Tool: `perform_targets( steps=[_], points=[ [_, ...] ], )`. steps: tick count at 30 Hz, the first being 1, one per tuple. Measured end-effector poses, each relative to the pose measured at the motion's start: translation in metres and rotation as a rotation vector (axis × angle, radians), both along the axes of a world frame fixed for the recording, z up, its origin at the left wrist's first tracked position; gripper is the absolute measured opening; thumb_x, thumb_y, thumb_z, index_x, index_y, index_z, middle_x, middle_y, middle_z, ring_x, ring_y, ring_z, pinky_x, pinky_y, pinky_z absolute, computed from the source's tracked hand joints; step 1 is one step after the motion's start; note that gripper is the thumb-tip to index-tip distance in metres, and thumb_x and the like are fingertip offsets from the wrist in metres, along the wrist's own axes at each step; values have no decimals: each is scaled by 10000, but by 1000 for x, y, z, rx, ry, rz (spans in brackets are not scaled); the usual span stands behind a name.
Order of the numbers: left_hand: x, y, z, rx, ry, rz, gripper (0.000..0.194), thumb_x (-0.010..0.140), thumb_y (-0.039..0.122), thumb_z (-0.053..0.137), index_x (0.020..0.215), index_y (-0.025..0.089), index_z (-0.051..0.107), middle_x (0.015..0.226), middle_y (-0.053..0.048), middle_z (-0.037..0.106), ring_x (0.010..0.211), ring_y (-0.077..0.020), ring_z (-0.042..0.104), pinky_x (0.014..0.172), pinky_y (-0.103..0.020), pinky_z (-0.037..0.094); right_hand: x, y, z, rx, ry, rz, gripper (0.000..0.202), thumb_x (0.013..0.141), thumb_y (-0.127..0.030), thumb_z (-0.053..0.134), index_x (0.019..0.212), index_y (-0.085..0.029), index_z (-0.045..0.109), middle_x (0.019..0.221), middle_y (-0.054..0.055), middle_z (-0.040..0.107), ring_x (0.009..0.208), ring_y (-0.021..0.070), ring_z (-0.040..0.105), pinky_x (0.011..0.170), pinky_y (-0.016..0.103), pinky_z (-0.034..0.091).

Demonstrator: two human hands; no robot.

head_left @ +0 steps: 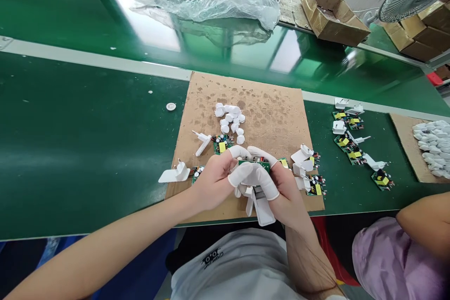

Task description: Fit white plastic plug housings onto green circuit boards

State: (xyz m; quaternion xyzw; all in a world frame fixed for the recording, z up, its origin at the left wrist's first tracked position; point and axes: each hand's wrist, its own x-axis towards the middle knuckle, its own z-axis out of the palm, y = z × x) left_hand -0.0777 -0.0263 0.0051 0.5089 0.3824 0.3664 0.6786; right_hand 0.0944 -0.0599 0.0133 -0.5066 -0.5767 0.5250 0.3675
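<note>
White finger cots cover the thumbs and fingertips of both my hands. Between them, a green circuit board [264, 166] is gripped from its two sides, my left hand [218, 179] at one end and my right hand [281, 187] at the other. A white plug housing [264, 212] hangs below the board, partly covered by my fingers. Under my hands lies a brown cardboard sheet [274, 108]. A pile of small white caps [230, 119] sits on it, near a circuit board with a yellow block [222, 144]. More boards with white plug pieces [303, 161] lie right of my right hand.
Another white plug piece [176, 172] lies left of my hands. Several boards [351, 150] are spread on the green table [87, 150] at right, near a heap of white wrapped pieces [433, 145]. A person in a purple garment [397, 258] sits at right. A cardboard box [337, 23] and fan stand behind.
</note>
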Motion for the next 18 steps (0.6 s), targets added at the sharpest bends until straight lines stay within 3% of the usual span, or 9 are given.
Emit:
perform_targets(
  steps=[4,11,15,18],
  points=[
    [0,1,1,-23,56,40,348,830,494,699,901,166,607,513,66,554,403,-89,501,405,-200,418,-1,-1,0,-64,100,41,584,970,-521,555,1486,-260,473,1243,84,703,981,220,691,915,360,565],
    [1,4,1,-140,-85,5,455,811,568,700,986,154,628,540,49,587,414,-113,573,402,-209,465,-6,1,4,-211,209,-87,544,963,-516,562,1456,-298,489,1216,59,700,903,195,682,696,292,595],
    [0,5,4,-131,-117,12,484,833,582,666,1036,144,635,617,11,645,482,-137,636,472,-241,529,-7,1,9,-165,261,-108,630,932,-541,587,1493,-315,410,1102,55,705,868,207,682,710,331,601],
    [-1,5,9,-123,-98,22,447,804,524,718,1026,143,649,590,28,626,454,-113,600,444,-214,497,-9,2,8,-56,174,-96,616,858,-490,709,1396,-279,496,1042,57,701,866,209,669,785,353,592]
  ],
)
